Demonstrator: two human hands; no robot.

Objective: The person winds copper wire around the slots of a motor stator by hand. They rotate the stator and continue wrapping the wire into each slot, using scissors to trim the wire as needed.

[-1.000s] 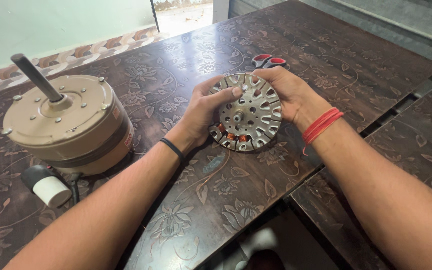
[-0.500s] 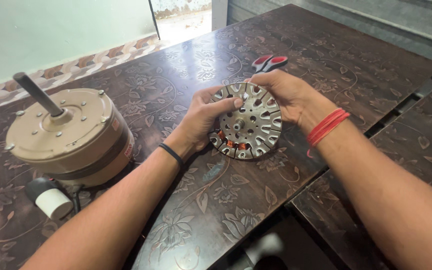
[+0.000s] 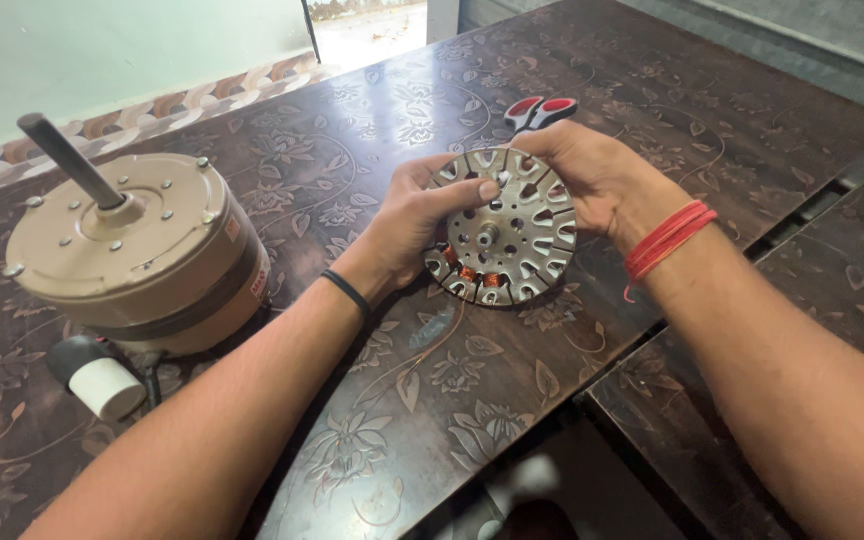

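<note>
Both hands hold the slotted metal disc (image 3: pixel 507 235) tilted above the surface (image 3: pixel 652 90), centre: left hand (image 3: pixel 417 220) grip closed on its left edge, thumb across the face. Right hand (image 3: pixel 592 175) grips the far-right rim; beige motor housing (image 3: pixel 137 255) sits left, apart.

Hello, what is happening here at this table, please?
A person holds a round slotted metal disc with copper coils with both hands, left hand and right hand, tilted just above a dark patterned table. A beige fan motor stands to the left. Red-handled scissors lie behind the hands.
</note>
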